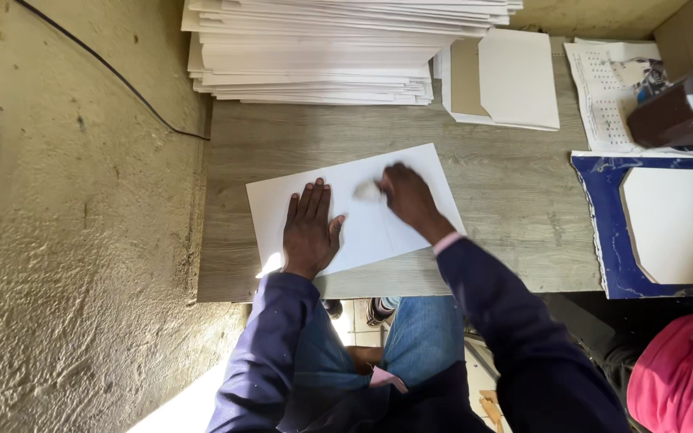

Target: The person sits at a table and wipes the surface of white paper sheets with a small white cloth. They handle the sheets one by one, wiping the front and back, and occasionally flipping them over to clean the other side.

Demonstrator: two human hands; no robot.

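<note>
A white sheet of card (411, 172) lies flat on the grey wooden table (515, 200), slightly turned. My left hand (310, 228) presses flat on the sheet's left half, fingers together and pointing away from me. My right hand (409, 196) is over the middle of the sheet and grips a small pale object (367, 190), blurred by motion, against the card. What the small object is I cannot tell.
A tall stack of white card sheets (322, 56) stands at the back of the table. A folded card piece (511, 80) lies to its right. A blue-edged board (603, 224), printed paper (603, 96) and a dark object (671, 116) sit at right. A rough wall (66, 224) rises on the left.
</note>
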